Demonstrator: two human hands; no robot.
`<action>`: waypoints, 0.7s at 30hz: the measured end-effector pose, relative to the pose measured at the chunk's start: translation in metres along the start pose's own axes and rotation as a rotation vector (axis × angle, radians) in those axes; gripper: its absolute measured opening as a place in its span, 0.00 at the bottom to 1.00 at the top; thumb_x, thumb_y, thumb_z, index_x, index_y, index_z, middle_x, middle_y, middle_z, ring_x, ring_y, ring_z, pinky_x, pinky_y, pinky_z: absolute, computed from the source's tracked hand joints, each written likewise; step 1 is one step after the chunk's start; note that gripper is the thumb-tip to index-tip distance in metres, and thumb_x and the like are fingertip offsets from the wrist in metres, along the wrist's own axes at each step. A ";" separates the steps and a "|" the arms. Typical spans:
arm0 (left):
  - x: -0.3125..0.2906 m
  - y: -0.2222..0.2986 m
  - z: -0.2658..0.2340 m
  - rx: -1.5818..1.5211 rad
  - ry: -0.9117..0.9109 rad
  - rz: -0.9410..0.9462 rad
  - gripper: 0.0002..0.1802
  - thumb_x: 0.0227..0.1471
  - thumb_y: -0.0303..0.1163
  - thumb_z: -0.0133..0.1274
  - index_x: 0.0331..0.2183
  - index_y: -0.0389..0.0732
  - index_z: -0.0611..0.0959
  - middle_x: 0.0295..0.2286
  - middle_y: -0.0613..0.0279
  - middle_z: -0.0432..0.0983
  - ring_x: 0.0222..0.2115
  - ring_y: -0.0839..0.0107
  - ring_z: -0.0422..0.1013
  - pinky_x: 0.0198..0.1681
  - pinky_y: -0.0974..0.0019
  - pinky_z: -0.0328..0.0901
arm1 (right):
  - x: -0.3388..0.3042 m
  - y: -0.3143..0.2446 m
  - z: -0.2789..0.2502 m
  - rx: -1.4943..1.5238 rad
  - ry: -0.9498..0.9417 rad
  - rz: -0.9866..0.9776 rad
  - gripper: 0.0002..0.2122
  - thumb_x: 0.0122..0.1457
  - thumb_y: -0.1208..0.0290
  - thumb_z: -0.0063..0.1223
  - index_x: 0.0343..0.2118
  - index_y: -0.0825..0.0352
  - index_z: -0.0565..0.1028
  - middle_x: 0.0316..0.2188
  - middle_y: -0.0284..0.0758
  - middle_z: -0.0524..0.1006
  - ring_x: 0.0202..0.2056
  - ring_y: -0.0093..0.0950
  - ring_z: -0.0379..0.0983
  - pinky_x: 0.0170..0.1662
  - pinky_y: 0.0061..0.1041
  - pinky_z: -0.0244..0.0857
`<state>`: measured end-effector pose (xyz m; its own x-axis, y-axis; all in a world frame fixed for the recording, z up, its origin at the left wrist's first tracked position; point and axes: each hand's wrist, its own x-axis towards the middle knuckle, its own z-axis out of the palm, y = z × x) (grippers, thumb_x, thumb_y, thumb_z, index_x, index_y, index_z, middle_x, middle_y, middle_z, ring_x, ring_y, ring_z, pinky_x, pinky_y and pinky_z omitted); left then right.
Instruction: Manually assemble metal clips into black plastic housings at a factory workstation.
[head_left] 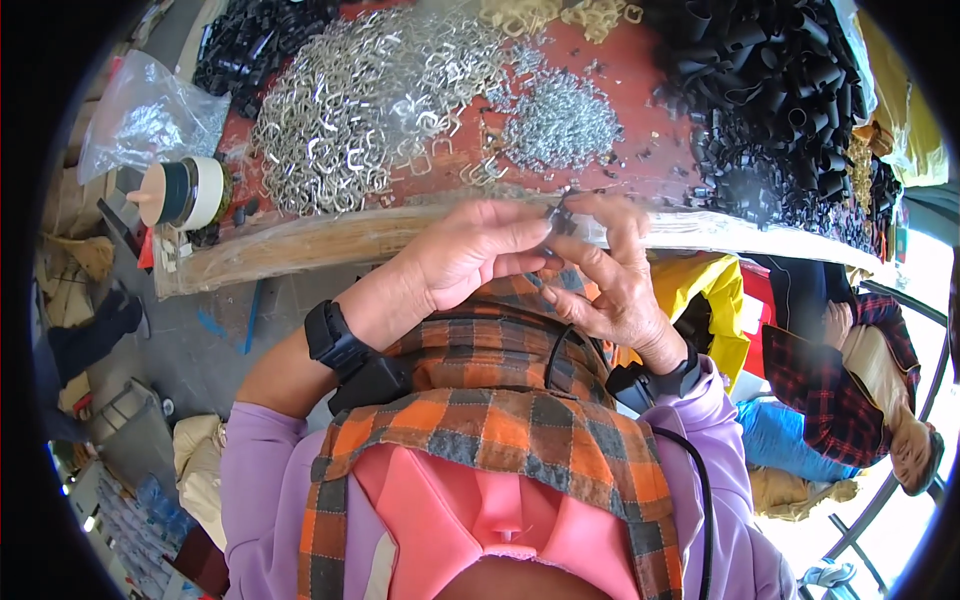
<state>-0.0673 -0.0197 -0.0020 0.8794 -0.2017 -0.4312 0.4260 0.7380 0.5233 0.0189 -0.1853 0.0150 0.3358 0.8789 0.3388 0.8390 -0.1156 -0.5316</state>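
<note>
Over the near edge of the table, my two hands meet at a small dark piece (pixel 559 222), shiny and partly hidden by my fingers, so its exact kind is unclear. My left hand (pixel 478 243) pinches it between thumb and fingers. From the other side, the bent fingers of my right hand (pixel 610 262) press against the same piece, with the thumb held lower and apart. Just beyond my hands lie a heap of silvery bent metal clips (pixel 350 110) and a smaller pile of little shiny metal parts (pixel 563 122).
Black curved tube-like pieces (pixel 770 80) are heaped at the table's right, more black parts (pixel 265 45) at the far left. Tape rolls (pixel 200 193) and a clear plastic bag (pixel 155 115) sit left. Wood edges the red tabletop (pixel 440 165). Another person (pixel 840 385) is at right.
</note>
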 end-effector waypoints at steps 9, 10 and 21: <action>-0.026 0.028 -0.027 -0.044 0.122 0.150 0.11 0.48 0.29 0.44 0.35 0.34 0.72 0.32 0.54 0.70 0.33 0.67 0.69 0.34 0.77 0.66 | 0.052 0.040 -0.024 0.098 -0.004 0.100 0.11 0.40 0.73 0.52 0.29 0.69 0.70 0.29 0.40 0.68 0.32 0.35 0.66 0.35 0.27 0.60; -0.033 0.031 -0.031 -0.055 0.150 0.177 0.10 0.47 0.29 0.45 0.33 0.34 0.72 0.31 0.54 0.71 0.33 0.68 0.69 0.34 0.77 0.66 | 0.063 0.043 -0.021 0.090 -0.085 0.093 0.10 0.41 0.74 0.52 0.29 0.69 0.70 0.27 0.40 0.69 0.30 0.35 0.67 0.33 0.27 0.61; -0.072 0.035 -0.067 -0.152 0.238 0.304 0.11 0.48 0.29 0.42 0.34 0.34 0.71 0.33 0.50 0.69 0.32 0.66 0.69 0.33 0.76 0.67 | 0.135 0.036 0.083 -0.144 -0.184 -0.053 0.07 0.42 0.74 0.50 0.27 0.68 0.70 0.20 0.36 0.69 0.21 0.33 0.67 0.23 0.27 0.61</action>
<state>-0.1298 0.0638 -0.0022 0.8789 0.1813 -0.4412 0.1025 0.8316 0.5459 0.0584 -0.0327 -0.0229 0.2172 0.9534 0.2095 0.9102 -0.1203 -0.3962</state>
